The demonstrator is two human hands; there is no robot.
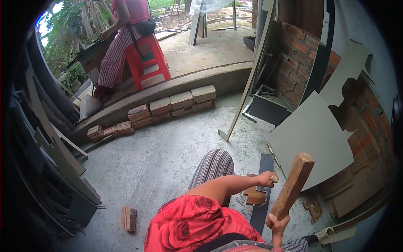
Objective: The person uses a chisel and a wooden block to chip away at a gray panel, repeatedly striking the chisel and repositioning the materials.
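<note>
My left hand is closed round a short pale handle, whose round end faces up; its lower part is hidden. My right hand grips the lower end of a thick wooden block, which tilts up and to the right. Below my left hand, a dark strip lies on the floor. Brown wood pieces with a jagged edge lie at the strip beside small grey chips.
Bricks line the low step, and one brick block sits on the floor at lower left. Pale panels lean at right. A person sits on a red stool beyond the step.
</note>
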